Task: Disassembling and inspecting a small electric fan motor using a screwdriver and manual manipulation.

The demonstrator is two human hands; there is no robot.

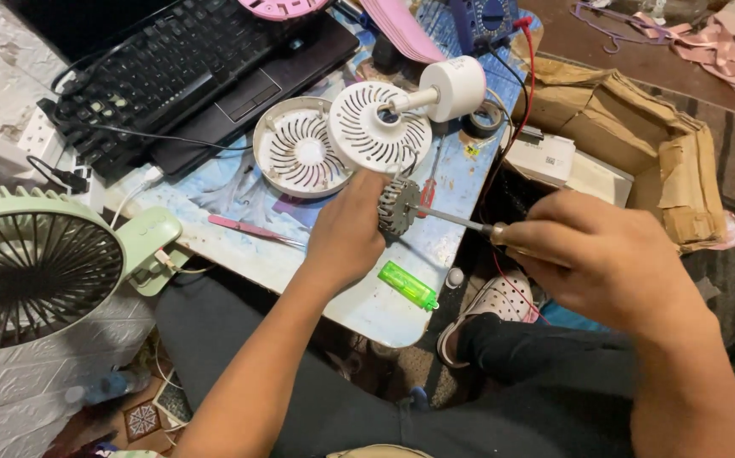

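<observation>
Above a cluttered table (367,309), a fan motor (398,206) is pinched by L hand (346,233) fingers; a screwdriver (456,220) is gripped by R hand (601,259) w/ fingers curled.

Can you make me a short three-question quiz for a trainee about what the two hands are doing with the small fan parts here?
1. True or false: the left hand holds the small round grey metal motor core.
2. Which tool does the right hand hold? A) thin metal screwdriver B) pink tweezers C) green lighter
3. Fill in: the round white slotted plastic fan cover lies on the ____ table.

Key:
1. True.
2. A; its tip meets the motor core, while the pink tweezers and the translucent green lighter lie untouched on the table.
3. Light blue.
</observation>
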